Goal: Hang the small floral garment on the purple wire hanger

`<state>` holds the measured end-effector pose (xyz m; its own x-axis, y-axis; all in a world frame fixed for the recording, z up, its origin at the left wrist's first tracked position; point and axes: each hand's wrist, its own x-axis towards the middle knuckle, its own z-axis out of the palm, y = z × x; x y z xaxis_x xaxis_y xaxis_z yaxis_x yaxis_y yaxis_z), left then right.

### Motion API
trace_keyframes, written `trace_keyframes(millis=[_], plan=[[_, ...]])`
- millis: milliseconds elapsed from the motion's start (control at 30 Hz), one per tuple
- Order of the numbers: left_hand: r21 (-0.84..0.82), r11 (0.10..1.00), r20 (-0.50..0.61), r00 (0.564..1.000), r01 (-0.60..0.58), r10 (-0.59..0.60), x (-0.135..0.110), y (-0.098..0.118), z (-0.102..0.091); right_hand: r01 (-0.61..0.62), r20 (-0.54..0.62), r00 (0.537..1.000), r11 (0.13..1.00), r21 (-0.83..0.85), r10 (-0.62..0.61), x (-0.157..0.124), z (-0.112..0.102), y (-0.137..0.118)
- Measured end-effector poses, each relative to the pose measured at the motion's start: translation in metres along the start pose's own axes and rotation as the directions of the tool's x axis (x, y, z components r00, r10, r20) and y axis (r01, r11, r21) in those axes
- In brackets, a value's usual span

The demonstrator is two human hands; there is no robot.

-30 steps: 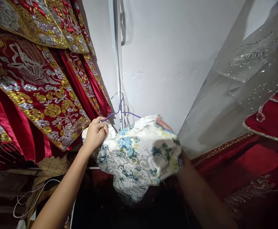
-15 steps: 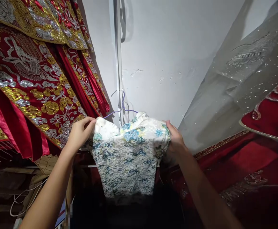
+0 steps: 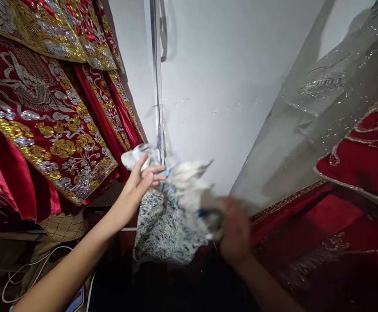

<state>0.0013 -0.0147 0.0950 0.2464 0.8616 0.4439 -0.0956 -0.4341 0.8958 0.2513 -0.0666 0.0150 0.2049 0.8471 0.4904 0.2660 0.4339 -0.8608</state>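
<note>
A short-sleeved top (image 3: 166,229), white with a blue and green floral pattern, hangs in front of me, bunched and smeared by motion. My left hand (image 3: 137,186) lies over its upper left part near the neckline, fingers stretched out and apart. At the top's right side is my right hand (image 3: 236,227), blurred; whether its fingers grip the fabric cannot be made out. Only a faint trace of the hanger's purple wire shows above the collar, beside a thin metal pole (image 3: 158,86).
Red garments with gold and silver embroidery (image 3: 59,125) hang at the left. A sheer sparkling grey fabric (image 3: 315,117) and red beaded cloth (image 3: 364,156) are at the right. A white wall (image 3: 214,65) stands behind. A white cable (image 3: 29,264) lies lower left.
My left hand has let go of the left shoulder and moved right over the top, its fingers spreading. The top has turned and crumpled from its flat, stretched shape.
</note>
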Motion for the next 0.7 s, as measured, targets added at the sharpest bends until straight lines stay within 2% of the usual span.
trace_keyframes(millis=[33,67,100,133,167,200,267,300,333,367,400,433,500,533,567,600,633,667,700], plan=[[-0.094,0.989,0.004,0.993,0.116,-0.116,-0.007,-0.001,0.001,0.134,0.337,0.934,0.991,-0.021,-0.119,-0.013,0.010,-0.005],[-0.168,0.959,0.009,0.973,0.227,-0.229,-0.015,-0.001,-0.001,0.220,0.587,0.789,0.975,0.008,-0.183,-0.022,0.020,-0.009],[-0.219,0.919,0.022,0.943,0.328,-0.331,-0.023,0.001,-0.005,0.272,0.748,0.624,0.960,0.063,-0.226,-0.027,0.026,-0.010],[-0.241,0.875,0.052,0.906,0.419,-0.419,-0.031,0.005,-0.011,0.289,0.831,0.497,0.951,0.113,-0.250,-0.027,0.031,-0.010],[-0.231,0.833,0.100,0.863,0.503,-0.494,-0.039,0.009,-0.019,0.278,0.844,0.473,0.952,0.129,-0.253,-0.022,0.033,-0.007],[-0.188,0.795,0.155,0.817,0.577,-0.556,-0.047,0.013,-0.028,0.263,0.810,0.535,0.958,0.111,-0.241,-0.015,0.032,-0.003],[-0.015,0.747,0.249,0.726,0.665,-0.641,-0.061,0.021,-0.046,0.243,0.635,0.750,0.970,-0.005,-0.184,0.004,0.027,0.010],[0.099,0.738,0.268,0.696,0.668,-0.666,-0.066,0.025,-0.055,0.225,0.527,0.837,0.970,-0.089,-0.146,0.014,0.025,0.018],[0.211,0.736,0.264,0.688,0.643,-0.676,-0.070,0.027,-0.064,0.197,0.431,0.895,0.968,-0.157,-0.113,0.023,0.024,0.025],[0.307,0.746,0.233,0.713,0.591,-0.661,-0.072,0.029,-0.072,0.164,0.383,0.920,0.968,-0.192,-0.080,0.031,0.024,0.031],[0.389,0.759,0.189,0.761,0.522,-0.621,-0.071,0.030,-0.080,0.121,0.399,0.916,0.973,-0.195,-0.034,0.038,0.025,0.035],[0.461,0.767,0.141,0.816,0.447,-0.560,-0.069,0.030,-0.087,0.066,0.460,0.887,0.982,-0.176,0.023,0.043,0.028,0.038],[0.591,0.749,0.050,0.913,0.299,-0.404,-0.059,0.028,-0.101,-0.069,0.591,0.799,0.993,-0.093,0.111,0.049,0.036,0.038],[0.656,0.717,0.000,0.949,0.237,-0.314,-0.052,0.027,-0.107,-0.142,0.626,0.768,0.989,-0.040,0.135,0.051,0.041,0.036],[0.716,0.673,-0.050,0.976,0.182,-0.211,-0.045,0.027,-0.112,-0.211,0.632,0.760,0.977,0.018,0.153,0.053,0.045,0.032],[0.768,0.628,-0.095,0.992,0.127,-0.085,-0.039,0.026,-0.115,-0.266,0.608,0.777,0.961,0.081,0.164,0.056,0.049,0.027],[0.810,0.583,-0.133,0.989,0.069,0.067,-0.035,0.025,-0.116,-0.301,0.566,0.806,0.943,0.142,0.172,0.061,0.053,0.022],[0.840,0.542,-0.165,0.958,0.011,0.236,-0.033,0.024,-0.114,-0.310,0.509,0.842,0.932,0.187,0.178,0.068,0.056,0.016],[0.855,0.518,-0.198,0.902,-0.033,0.384,-0.035,0.023,-0.110,-0.295,0.435,0.882,0.932,0.209,0.181,0.077,0.058,0.010]])
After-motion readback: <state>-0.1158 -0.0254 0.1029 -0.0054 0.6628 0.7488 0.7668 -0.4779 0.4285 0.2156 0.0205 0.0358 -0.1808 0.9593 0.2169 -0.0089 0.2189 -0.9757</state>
